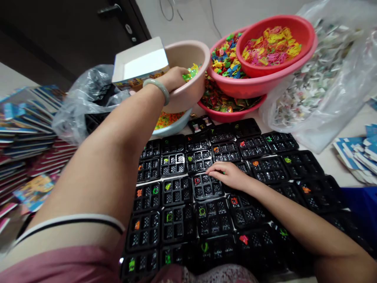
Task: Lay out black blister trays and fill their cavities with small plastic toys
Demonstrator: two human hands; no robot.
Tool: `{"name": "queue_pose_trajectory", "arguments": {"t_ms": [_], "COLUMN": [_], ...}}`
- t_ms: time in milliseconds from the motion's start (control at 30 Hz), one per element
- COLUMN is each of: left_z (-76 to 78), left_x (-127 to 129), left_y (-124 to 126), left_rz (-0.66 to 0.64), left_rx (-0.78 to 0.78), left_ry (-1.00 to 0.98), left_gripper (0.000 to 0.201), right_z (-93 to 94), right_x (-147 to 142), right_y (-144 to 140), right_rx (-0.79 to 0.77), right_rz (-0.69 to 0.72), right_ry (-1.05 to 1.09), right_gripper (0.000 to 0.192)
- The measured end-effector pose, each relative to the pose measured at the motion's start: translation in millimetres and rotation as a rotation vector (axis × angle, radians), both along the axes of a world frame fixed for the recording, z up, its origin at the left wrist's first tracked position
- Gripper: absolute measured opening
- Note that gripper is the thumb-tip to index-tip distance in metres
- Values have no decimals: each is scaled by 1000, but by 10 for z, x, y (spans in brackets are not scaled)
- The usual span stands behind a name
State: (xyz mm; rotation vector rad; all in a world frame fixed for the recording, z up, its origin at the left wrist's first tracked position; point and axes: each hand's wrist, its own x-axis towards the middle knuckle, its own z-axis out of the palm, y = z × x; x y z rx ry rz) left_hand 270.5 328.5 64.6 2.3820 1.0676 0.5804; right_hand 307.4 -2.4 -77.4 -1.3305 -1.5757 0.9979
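Fingers of the left hand (173, 78) curl down into a beige bowl (191, 59) at the far side of the bench (330, 157), sunk among small bright plastic pieces (193, 71); whether they grip any cannot be told. A pale bangle (159, 87) circles that wrist. Fingers of the right hand (228, 175) lie narrow and bent on the black trays (212, 188) spread across the near bench, tips touching a tray compartment, a speck of green showing at them. Many compartments hold one coloured piece. Right of the beige bowl stand stacked red bowls (265, 78) full of coloured pieces, beside a clear plastic bag (324, 78). Booklets (26, 129) pile at the left.
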Motion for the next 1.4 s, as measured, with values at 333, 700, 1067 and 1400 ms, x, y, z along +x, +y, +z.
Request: {"name": "queue_pose_trajectory", "arguments": {"t_ms": [333, 700, 1067, 1400], "left_z": [144, 755, -550, -1190], "left_x": [62, -299, -495, -325], "left_y": [48, -434, -1974, -2081], "left_rz": [-17, -33, -149, -151], "left_rx": [155, -396, -1163, -1406], "left_ry": [64, -726, -776, -750], "left_gripper": [38, 12, 21, 36], "right_z": [-61, 73, 366, -87], "right_x": [-51, -7, 279, 599], "right_y": [-68, 1, 330, 297], "right_rx": [-61, -29, -136, -241], "right_rz": [22, -52, -453, -567], "right_ry": [-8, 84, 782, 524], "right_gripper": [17, 16, 22, 6]}}
